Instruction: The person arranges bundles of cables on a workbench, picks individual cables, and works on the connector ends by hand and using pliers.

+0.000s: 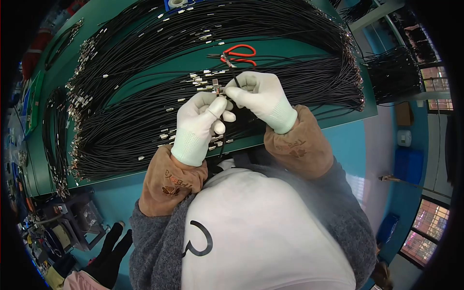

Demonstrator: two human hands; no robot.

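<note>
My left hand [195,123], in a white glove, is closed with thumb and fingers pinching a black cable just below its silver metal connector [216,85]. Close beside it, my right hand [261,96], gloved too, has its fingers pinched on a black cable [235,77] whose metal end points away from me. The fingertips of both hands nearly meet, so the exact spot they grip is partly hidden. Red-handled cutters [241,48] lie just beyond the hands. Under the hands spreads a thick layer of black cables [130,121] with silver tags.
Another broad bundle of black cables [232,24] covers the far side of the green table [169,55]. A smaller bundle [55,140] lies at the left end. More cables [394,72] rest on a rack at right. Another person's legs [111,251] show at lower left.
</note>
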